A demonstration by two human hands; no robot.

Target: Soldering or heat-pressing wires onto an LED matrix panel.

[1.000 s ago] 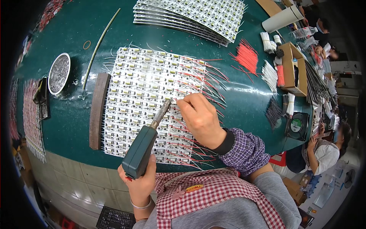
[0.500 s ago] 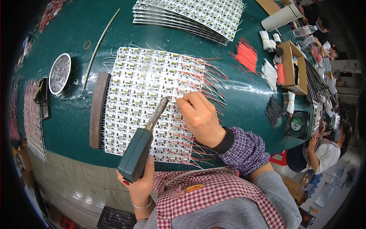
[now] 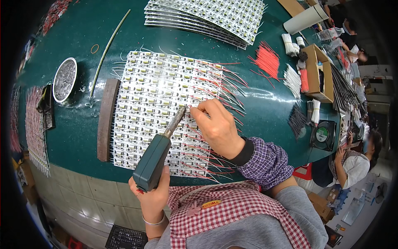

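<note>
My left hand (image 3: 152, 196) is wrapped round the grip of a dark green soldering gun (image 3: 152, 159). The gun's metal tip slants up and right onto a panel of white circuit boards (image 3: 143, 112), close to my right fingertips. My right hand (image 3: 216, 126) is closed in a pinch over the panel's right-hand part; its fingers hide most of what they hold, likely a thin wire end. Rows of small components cover the panel. Red and white wires (image 3: 232, 76) stick out along its right side, and thin pale wires along its left.
A brown bar (image 3: 108, 120) lies against the panel's left edge. Farther left stands a round metal-rimmed bowl (image 3: 56, 85). Stacked panels (image 3: 207, 16) lie at the back. Red wires (image 3: 267, 60), white wires (image 3: 293, 83), a carton (image 3: 327, 74) and a fan (image 3: 324, 135) are on the right.
The soldering gun's body and my left hand have shifted a little to the right, while the tip stays near the same spot. My right hand has hardly moved.
</note>
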